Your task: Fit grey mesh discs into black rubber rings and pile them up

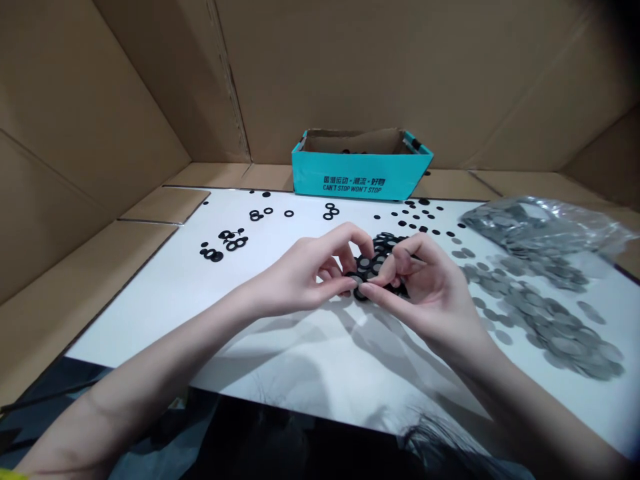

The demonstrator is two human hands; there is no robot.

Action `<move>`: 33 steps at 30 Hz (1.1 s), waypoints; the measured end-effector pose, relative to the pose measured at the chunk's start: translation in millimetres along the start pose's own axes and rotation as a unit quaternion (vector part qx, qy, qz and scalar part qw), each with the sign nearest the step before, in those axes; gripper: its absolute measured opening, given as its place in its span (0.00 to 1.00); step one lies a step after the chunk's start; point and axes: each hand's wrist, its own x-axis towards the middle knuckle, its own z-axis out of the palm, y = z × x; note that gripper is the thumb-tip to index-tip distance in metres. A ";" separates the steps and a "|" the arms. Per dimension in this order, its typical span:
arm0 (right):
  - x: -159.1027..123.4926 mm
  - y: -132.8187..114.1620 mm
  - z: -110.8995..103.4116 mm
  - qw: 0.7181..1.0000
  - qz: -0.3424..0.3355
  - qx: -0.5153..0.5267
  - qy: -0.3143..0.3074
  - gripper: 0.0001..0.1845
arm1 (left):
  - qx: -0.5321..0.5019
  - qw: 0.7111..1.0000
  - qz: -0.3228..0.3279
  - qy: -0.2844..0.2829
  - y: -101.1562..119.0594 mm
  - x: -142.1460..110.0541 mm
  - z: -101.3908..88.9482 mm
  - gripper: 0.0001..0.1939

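Both hands meet at the near edge of a pile of black rings with grey centres (pixel 384 250), over the white surface (pixel 150 287), working at one small round piece (pixel 357 281). The left hand (pixel 305 273) has its thumb drawn in against a curled finger at the piece's left edge, its forefinger arching loosely above. The right hand (pixel 435 287) brings thumb and forefinger together at the opposite edge, the other fingers folded into the palm. Neither is spread wide: the piece is small and thin, so fingertips alone probably suit it, and a grip from two sides likely keeps it from turning. The fingertips cover much of it, so I cannot tell how its grey middle sits against the dark rim.

Loose grey discs (pixel 555 327) spread to the right of the right hand, probably for easy reach on that side. Beyond them a clear plastic bag (pixel 540 220) lies on its side with more discs showing through, perhaps their source. Loose black rings (pixel 214 256) lie in small clusters beyond the left hand, apart from the grey discs, which seems to keep the two kinds from mixing. Small black discs (pixel 402 223) dot the surface past the right hand. Straight ahead of both hands stands a teal cardboard box (pixel 360 173), dark pieces just visible inside, set back perhaps to leave working room.
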 end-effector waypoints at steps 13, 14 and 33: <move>3.0 6.1 -3.7 0.996 -0.023 -0.071 -0.050 0.15 | 0.061 0.998 0.020 -0.014 -1.4 -0.7 -1.6 0.14; 3.1 6.1 -3.9 0.997 -0.018 -0.064 -0.046 0.14 | 0.044 0.999 0.023 -0.006 -2.3 -0.2 0.0 0.13; 0.1 1.5 -3.7 0.992 -0.034 -0.114 -0.050 0.15 | 0.126 0.991 0.014 -0.036 1.6 -3.9 1.6 0.13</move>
